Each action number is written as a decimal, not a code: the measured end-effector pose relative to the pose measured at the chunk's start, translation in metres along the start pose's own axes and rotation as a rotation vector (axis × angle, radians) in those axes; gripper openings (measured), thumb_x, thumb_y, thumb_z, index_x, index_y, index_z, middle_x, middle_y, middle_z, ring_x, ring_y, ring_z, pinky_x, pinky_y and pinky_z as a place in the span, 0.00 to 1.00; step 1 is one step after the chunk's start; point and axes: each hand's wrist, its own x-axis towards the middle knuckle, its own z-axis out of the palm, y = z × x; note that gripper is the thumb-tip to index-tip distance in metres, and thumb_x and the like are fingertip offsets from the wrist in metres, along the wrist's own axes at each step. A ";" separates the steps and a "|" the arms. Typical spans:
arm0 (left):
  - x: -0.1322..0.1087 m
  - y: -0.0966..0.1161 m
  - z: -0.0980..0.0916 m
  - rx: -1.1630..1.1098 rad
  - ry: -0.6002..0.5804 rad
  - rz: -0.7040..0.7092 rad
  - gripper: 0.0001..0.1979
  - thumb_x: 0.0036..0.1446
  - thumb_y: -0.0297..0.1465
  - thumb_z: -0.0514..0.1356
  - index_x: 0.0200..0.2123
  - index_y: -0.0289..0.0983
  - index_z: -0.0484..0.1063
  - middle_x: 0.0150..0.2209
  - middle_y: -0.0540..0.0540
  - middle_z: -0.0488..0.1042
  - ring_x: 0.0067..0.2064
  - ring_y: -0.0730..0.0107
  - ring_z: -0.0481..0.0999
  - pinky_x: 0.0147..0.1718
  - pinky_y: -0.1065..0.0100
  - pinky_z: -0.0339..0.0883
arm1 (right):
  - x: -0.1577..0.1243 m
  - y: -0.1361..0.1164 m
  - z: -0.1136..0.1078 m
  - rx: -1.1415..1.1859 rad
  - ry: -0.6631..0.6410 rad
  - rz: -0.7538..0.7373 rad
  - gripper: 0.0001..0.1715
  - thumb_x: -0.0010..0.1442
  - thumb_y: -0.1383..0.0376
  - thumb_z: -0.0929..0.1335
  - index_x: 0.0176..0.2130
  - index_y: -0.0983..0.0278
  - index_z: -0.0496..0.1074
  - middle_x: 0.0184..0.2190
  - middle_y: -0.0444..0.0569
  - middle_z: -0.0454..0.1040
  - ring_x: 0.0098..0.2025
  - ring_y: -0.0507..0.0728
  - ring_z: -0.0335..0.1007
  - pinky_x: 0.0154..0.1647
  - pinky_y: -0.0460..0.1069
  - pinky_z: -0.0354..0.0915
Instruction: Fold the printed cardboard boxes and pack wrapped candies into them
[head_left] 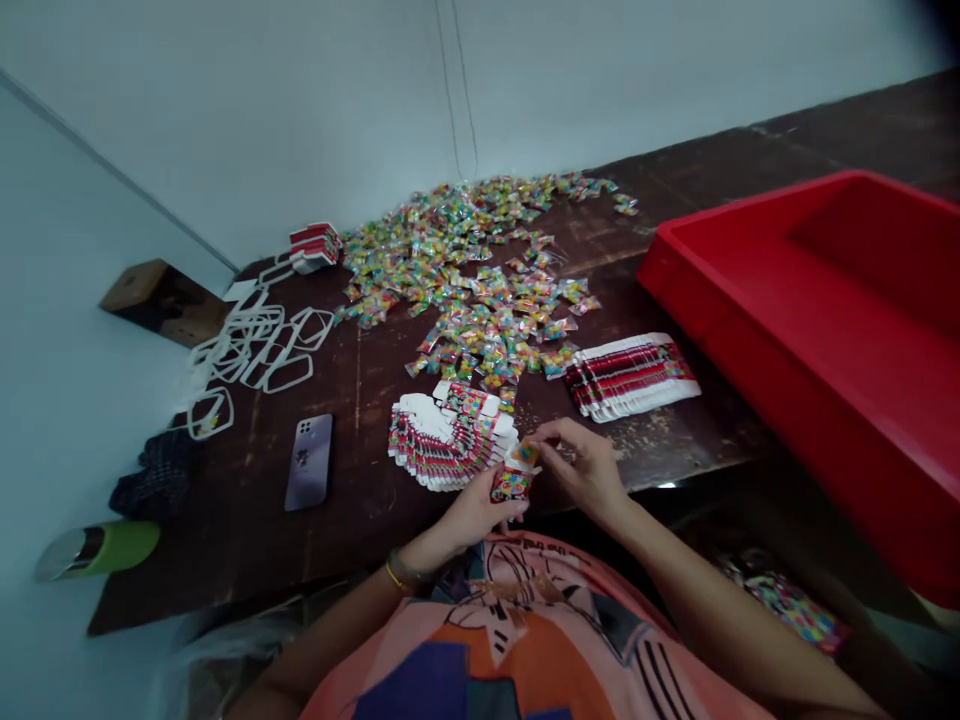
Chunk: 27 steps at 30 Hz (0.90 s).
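Note:
Near the table's front edge, my left hand (478, 512) holds a small red and white patterned box (514, 483). Its top end is open. My right hand (585, 467) is closed at that end, its thumb and fingertips pinching a small candy packet (526, 452) with yellow and orange showing. The packet sits at the box's mouth. Just behind my left hand lies a fanned pile of flat patterned boxes (442, 445). A second row of flat boxes (634, 376) is right of my right hand. Many clear packets of colourful candy (487, 305) are heaped beyond both.
On the dark table (375, 540) at left are a phone (309, 463), white bands (259, 345), a dark cloth (154, 472), a green-and-silver cup (101, 548) and a brown box (165, 302). Stacked boxes (313, 246) stand behind. A large red tray (825, 330) is at right.

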 end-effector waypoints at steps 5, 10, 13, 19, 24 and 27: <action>-0.003 -0.002 -0.005 -0.012 0.094 0.033 0.24 0.48 0.40 0.66 0.46 0.34 0.67 0.28 0.50 0.71 0.27 0.72 0.70 0.21 0.74 0.62 | -0.006 0.003 0.016 0.010 -0.139 -0.026 0.11 0.63 0.60 0.65 0.38 0.59 0.77 0.46 0.53 0.72 0.52 0.62 0.61 0.53 0.58 0.61; 0.000 -0.001 -0.011 -0.233 0.062 0.005 0.30 0.58 0.52 0.48 0.41 0.31 0.72 0.31 0.42 0.74 0.28 0.69 0.71 0.19 0.72 0.61 | -0.019 0.009 0.024 0.713 -0.205 0.520 0.16 0.59 0.55 0.67 0.45 0.60 0.71 0.32 0.46 0.70 0.29 0.51 0.67 0.34 0.47 0.68; 0.003 0.006 -0.013 -0.296 0.026 -0.030 0.28 0.57 0.48 0.51 0.44 0.29 0.72 0.32 0.41 0.76 0.28 0.68 0.72 0.18 0.72 0.61 | -0.018 0.013 0.021 1.095 -0.330 0.748 0.21 0.52 0.55 0.73 0.43 0.63 0.71 0.25 0.42 0.69 0.25 0.48 0.67 0.32 0.45 0.68; -0.001 0.018 -0.015 -0.221 -0.078 -0.003 0.25 0.54 0.41 0.55 0.50 0.31 0.70 0.36 0.41 0.76 0.33 0.65 0.73 0.22 0.71 0.63 | -0.007 0.015 0.012 1.043 -0.397 0.819 0.19 0.47 0.62 0.75 0.40 0.65 0.75 0.28 0.43 0.75 0.23 0.46 0.69 0.30 0.43 0.68; -0.001 0.018 -0.015 -0.012 -0.075 0.074 0.21 0.48 0.31 0.58 0.48 0.36 0.72 0.41 0.45 0.75 0.38 0.67 0.70 0.30 0.72 0.65 | 0.009 -0.004 0.002 0.586 -0.540 0.359 0.11 0.54 0.64 0.71 0.39 0.63 0.78 0.36 0.48 0.76 0.34 0.51 0.72 0.36 0.47 0.69; 0.003 0.019 -0.014 -0.136 -0.035 0.037 0.21 0.50 0.31 0.55 0.48 0.34 0.72 0.39 0.43 0.75 0.37 0.66 0.71 0.29 0.70 0.66 | 0.018 -0.013 -0.010 0.384 -0.575 0.027 0.12 0.62 0.64 0.66 0.41 0.61 0.78 0.44 0.50 0.75 0.47 0.55 0.70 0.50 0.51 0.65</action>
